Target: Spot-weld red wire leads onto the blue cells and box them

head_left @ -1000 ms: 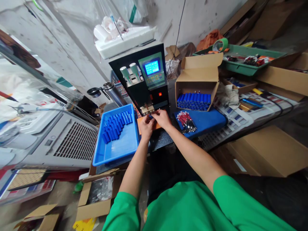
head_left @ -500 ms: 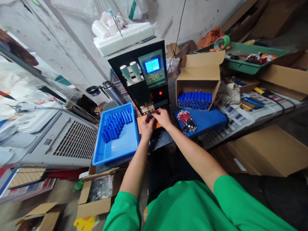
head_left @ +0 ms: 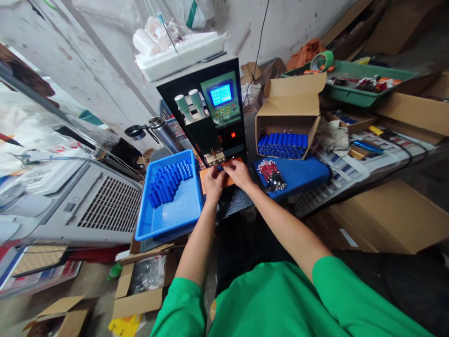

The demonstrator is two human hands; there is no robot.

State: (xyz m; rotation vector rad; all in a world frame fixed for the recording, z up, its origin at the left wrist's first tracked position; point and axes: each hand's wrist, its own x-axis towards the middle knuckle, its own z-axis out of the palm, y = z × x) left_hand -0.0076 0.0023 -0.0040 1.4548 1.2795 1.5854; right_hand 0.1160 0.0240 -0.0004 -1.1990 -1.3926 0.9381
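Note:
Both my hands meet under the electrode tips of a black spot welder [head_left: 213,117]. My left hand [head_left: 212,182] and my right hand [head_left: 239,174] are closed together on a small blue battery cell [head_left: 220,168], of which only a sliver shows between the fingers. They hover over an orange pad [head_left: 205,180]. To my left a blue tray [head_left: 175,213] holds several blue cells [head_left: 170,180]. A pile of red wire leads [head_left: 271,174] lies on a blue mat [head_left: 301,171] right of my right hand.
An open cardboard box [head_left: 289,110] stacked with blue cells stands behind the mat. A green tray [head_left: 354,84] of parts sits far right. A steel flask [head_left: 164,133] is left of the welder. Cardboard boxes crowd the floor and right side; a grey appliance [head_left: 87,206] is at left.
My hands have drawn back slightly from the welder tips and sit a little lower over the orange pad. The view shifted slightly.

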